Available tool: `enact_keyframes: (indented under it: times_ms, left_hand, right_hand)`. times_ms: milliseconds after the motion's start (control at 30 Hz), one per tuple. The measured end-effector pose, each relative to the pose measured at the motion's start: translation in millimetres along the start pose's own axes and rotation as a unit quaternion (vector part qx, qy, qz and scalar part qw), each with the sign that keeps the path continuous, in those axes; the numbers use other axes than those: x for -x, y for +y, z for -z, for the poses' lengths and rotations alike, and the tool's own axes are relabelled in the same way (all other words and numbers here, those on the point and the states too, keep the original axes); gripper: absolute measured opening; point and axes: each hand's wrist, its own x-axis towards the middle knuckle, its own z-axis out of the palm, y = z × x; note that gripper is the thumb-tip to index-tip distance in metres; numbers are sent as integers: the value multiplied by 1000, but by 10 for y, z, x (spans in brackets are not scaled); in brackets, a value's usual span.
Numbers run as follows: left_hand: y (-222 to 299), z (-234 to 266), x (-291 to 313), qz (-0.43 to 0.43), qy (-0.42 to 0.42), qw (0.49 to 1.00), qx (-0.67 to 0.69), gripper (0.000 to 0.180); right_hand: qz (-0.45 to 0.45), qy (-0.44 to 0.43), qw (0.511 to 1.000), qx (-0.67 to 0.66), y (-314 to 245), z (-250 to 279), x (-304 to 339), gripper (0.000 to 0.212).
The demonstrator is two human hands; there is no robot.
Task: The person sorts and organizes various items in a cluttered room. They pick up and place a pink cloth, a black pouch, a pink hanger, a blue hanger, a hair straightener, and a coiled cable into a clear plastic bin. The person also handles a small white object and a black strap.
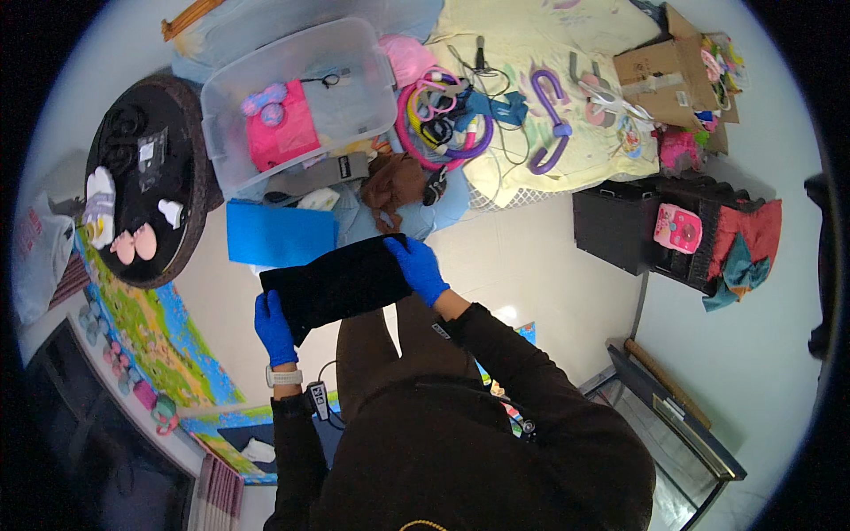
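A flat black rectangular piece that looks like folded cloth (345,281) is stretched between my two blue-gloved hands, in front of my body. My left hand (275,327) grips its lower left edge, with the thumb side against it. At the upper right corner my right hand (418,268) is closed on the other end. Just beyond the cloth lies a bright blue flat panel (282,233). Behind that stands a clear plastic bin (212,133) with a pink item (282,133) and a fluffy pink-and-purple thing (266,103) inside.
On the left is a round dark table (173,239) with shoes (101,208) on it. Hoops (485,142) and a purple bent tube (560,131) lie on a yellow sheet (531,35). An open cardboard box (660,84) and a black cabinet (611,228) stand at right.
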Motion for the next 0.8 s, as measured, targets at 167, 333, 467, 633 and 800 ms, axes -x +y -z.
enact_keyframes:
  times_ms: [167,333,467,633,800]
  left_hand:
    - [-318,-198,-20,62,-38,982,174,23]
    - [-289,-336,3,-34,-17,997,-62,24]
    - [-118,-422,25,-57,-15,989,-135,26]
    - [-1,-638,14,-11,-71,992,-106,32]
    - [121,-874,30,-29,-54,996,-66,27]
  right_hand:
    - [64,-20,972,-225,9,-49,-54,22]
    - [14,33,978,-206,84,29,-1,24]
    - [29,81,979,-186,229,149,63,21]
    - [-21,48,974,-222,451,377,19,24]
    - [-21,-14,947,-320,496,688,-136,30]
